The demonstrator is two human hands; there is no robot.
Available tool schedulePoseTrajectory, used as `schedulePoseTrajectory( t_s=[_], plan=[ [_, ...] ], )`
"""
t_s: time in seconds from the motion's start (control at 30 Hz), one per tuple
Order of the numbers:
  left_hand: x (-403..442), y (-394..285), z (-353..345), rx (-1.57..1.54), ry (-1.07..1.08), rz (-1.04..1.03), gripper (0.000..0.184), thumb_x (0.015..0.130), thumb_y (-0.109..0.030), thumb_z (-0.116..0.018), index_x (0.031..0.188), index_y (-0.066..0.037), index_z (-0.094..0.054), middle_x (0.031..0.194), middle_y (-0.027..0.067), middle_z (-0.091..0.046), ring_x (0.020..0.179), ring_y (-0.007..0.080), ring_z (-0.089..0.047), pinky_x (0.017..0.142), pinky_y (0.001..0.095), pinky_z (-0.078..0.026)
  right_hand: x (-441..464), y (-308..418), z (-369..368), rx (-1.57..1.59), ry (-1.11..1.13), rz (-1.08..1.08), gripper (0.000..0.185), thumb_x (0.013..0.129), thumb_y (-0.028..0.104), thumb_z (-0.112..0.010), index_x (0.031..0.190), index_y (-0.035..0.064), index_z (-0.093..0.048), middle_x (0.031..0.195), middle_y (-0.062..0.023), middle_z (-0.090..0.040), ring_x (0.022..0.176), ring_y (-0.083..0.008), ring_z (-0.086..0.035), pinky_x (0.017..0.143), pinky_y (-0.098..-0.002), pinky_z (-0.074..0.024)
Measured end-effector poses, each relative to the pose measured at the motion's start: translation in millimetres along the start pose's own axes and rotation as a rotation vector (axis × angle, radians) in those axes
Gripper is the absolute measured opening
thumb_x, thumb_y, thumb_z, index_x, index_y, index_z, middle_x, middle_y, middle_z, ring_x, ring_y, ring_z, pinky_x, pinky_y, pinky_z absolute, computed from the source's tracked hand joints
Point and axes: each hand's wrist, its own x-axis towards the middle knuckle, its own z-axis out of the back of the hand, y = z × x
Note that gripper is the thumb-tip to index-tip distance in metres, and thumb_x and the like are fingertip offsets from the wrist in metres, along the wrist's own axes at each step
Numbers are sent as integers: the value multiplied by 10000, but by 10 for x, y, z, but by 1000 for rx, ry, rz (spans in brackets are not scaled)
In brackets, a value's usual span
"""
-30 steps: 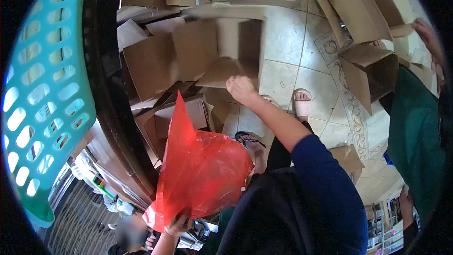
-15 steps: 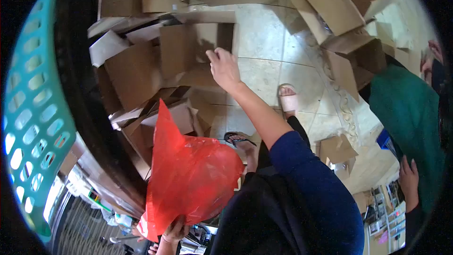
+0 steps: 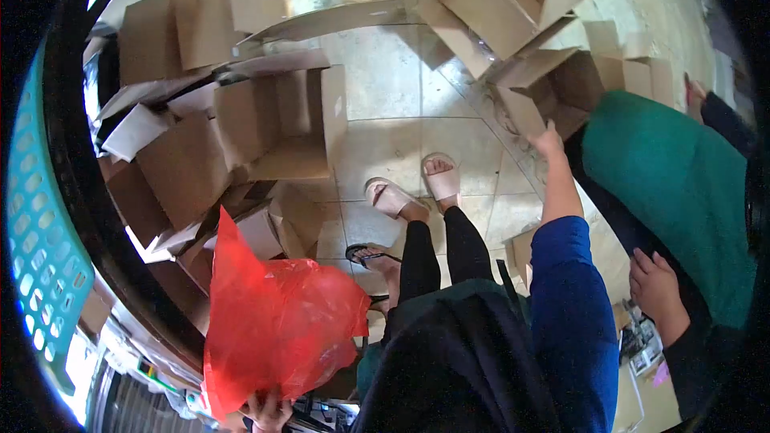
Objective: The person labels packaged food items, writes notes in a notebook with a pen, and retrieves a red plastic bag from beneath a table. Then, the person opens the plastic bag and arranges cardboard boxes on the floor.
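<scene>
A thin red plastic bag hangs at the lower left, its top edge drawn to a point. My left hand is closed on the bag's lower edge; part of the fingers is hidden by the plastic. Stretched out to the upper right, my right hand grips the near flap of an open cardboard box. The box is tilted with its opening towards me, and its inside shows bare cardboard. My fingertips are partly hidden at the flap's edge.
Open cardboard boxes are piled at the left, and another large box lies at the upper right. A co-worker in a green apron stands at the right, one hand low. A teal perforated basket is at far left.
My right hand has swung from the left-hand boxes across to the box at the right and taken hold of its flap. The red bag stays in my left hand. My view has shifted rightward.
</scene>
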Motion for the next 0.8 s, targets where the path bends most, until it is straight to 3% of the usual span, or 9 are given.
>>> schedulePoseTrajectory(
  t_s=[0.03, 0.13, 0.23, 0.33, 0.47, 0.6, 0.63, 0.7, 0.8],
  plan=[
    [84, -43, 30, -45, -84, 86, 292, 705, -405, -558, 864, -188, -670, 1146, 164, -491, 1081, 356, -428, 932, 489, -246, -5, -11, -108, -100, 122, 18, 597, 724, 276, -619, 1249, 109, -390, 1112, -192, -544, 1050, -346, -512, 880, -431, -411],
    [318, -31, 141, 56, -106, -196, 295, 707, -425, -564, 862, -195, -663, 1121, 138, -501, 1073, 346, -434, 916, 479, -264, -117, 200, -451, -134, 112, 122, 363, 757, 216, -559, 1081, 56, -531, 1019, -218, -578, 958, -371, -555, 820, -449, -443],
    [258, -113, 164, -49, 8, 151, 289, 705, -431, -575, 872, -210, -659, 1071, 106, -512, 1066, 336, -441, 909, 483, -268, -716, 437, -329, -40, 5, 354, 224, 753, 146, -516, 867, -40, -571, 837, -269, -589, 783, -408, -587, 705, -471, -474],
    [251, -100, 122, -18, -59, 84, 279, 698, -428, -585, 864, -216, -661, 1028, 109, -512, 1066, 338, -442, 902, 481, -274, -1624, 614, 127, 184, -60, 452, 224, 738, 133, -512, 746, -86, -557, 680, -286, -567, 674, -416, -586, 635, -467, -481],
    [248, -94, 74, -74, -78, 103, 248, 627, -369, -633, 780, -173, -640, 1060, 178, -501, 1124, 437, -365, 983, 630, -112, -2736, 1044, 905, 332, 149, 501, 219, 720, 160, -531, 736, -53, -577, 683, -265, -568, 664, -385, -593, 630, -455, -477],
    [336, -69, 107, -128, -109, 97, 247, 607, -365, -642, 792, -202, -661, 1193, 111, -457, 1240, 456, -195, 996, 615, -107, -3160, 1872, 862, 511, 212, 777, 260, 717, 206, -538, 776, -42, -591, 703, -246, -567, 672, -382, -587, 631, -449, -470],
    [377, -102, 167, -134, -84, 169, 221, 593, -343, -658, 792, -248, -657, 1091, 27, -475, 1131, 370, -327, 977, 573, -178, -3246, 2165, 879, 632, 334, 741, 235, 735, 146, -522, 911, 4, -589, 781, -232, -580, 728, -371, -588, 649, -418, -471],
    [399, -95, 158, -142, -89, 175, 219, 594, -344, -657, 791, -249, -657, 1089, 25, -476, 1128, 366, -329, 975, 570, -182, -3380, 2733, 731, 703, 271, 930, 220, 738, 113, -509, 899, -22, -575, 780, -265, -564, 745, -394, -579, 644, -412, -466],
    [422, -72, 175, -166, -81, 173, 213, 602, -348, -653, 792, -253, -656, 1098, 15, -475, 1129, 356, -329, 974, 568, -193, -3502, 3579, 510, 891, 446, 825, 244, 740, 166, -511, 762, -66, -584, 724, -290, -544, 754, -403, -572, 647, -442, -460]
  ],
)
